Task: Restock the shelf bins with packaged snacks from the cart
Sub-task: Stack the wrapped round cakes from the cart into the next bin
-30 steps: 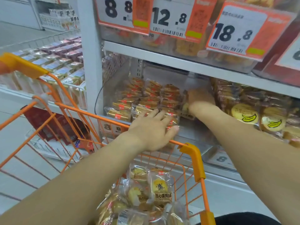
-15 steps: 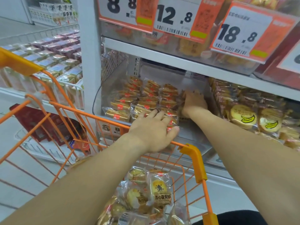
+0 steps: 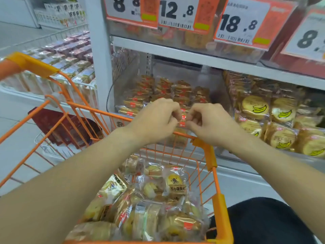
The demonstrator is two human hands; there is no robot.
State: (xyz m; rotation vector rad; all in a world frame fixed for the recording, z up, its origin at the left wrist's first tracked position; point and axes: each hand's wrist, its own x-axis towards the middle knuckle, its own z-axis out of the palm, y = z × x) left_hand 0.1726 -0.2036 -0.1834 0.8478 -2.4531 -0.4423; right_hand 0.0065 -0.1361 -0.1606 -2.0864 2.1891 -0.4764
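A small wrapped snack packet (image 3: 182,118) with a red label sits between the two hands, at the front of the shelf bin (image 3: 121,81) and just above the far rim of the cart. The left hand (image 3: 154,118) has its fingers curled in toward the packet's left edge, and the right hand (image 3: 209,122) has its fingers curled toward the right edge, the fingertips of both nearly meeting over the red label. Both appear to pinch the packet's wrapper, though the packet is mostly hidden behind the knuckles, so how firmly it is held cannot be told.

Behind the hands, the bin holds rows of similar brown packets with red labels (image 3: 163,88), stacked in lines running toward the back. To the right, a neighbouring bin holds round cakes in clear wrap printed with yellow bananas (image 3: 255,107).

Below the hands, the orange wire cart (image 3: 213,155) is pulled up against the shelf, and its basket is heaped with more wrapped snacks (image 3: 149,199), loosely piled in clear bags.

Above the bins, large price tags (image 3: 177,12) in white and orange hang from the upper shelf edge. To the left, past a white upright post (image 3: 98,55), a low display holds boxed goods (image 3: 70,57).
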